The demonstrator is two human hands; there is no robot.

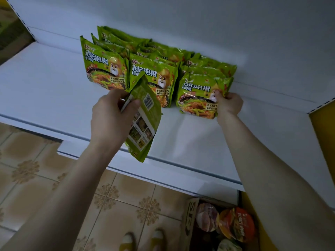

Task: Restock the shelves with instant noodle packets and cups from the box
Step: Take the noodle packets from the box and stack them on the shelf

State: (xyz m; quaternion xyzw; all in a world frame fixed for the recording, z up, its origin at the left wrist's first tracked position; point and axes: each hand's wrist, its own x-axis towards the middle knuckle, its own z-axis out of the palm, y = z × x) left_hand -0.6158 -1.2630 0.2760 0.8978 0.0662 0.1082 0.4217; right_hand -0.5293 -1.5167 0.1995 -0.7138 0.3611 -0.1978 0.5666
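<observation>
Left hand (110,115) grips packet (145,120) | right hand (229,104) grips front packet (197,98) | box (190,223) cropped

Dim, flat light with a bluish cast, and soft shadows lie on the white shelf (199,142). Wide-angle bending warps the edges; detail looks slightly smeared.

A white back panel (199,19) fills the upper frame in dim, even light; beige patterned floor tiles (32,171) cover the lower left, and yellow side panels (324,127) edge the right
</observation>
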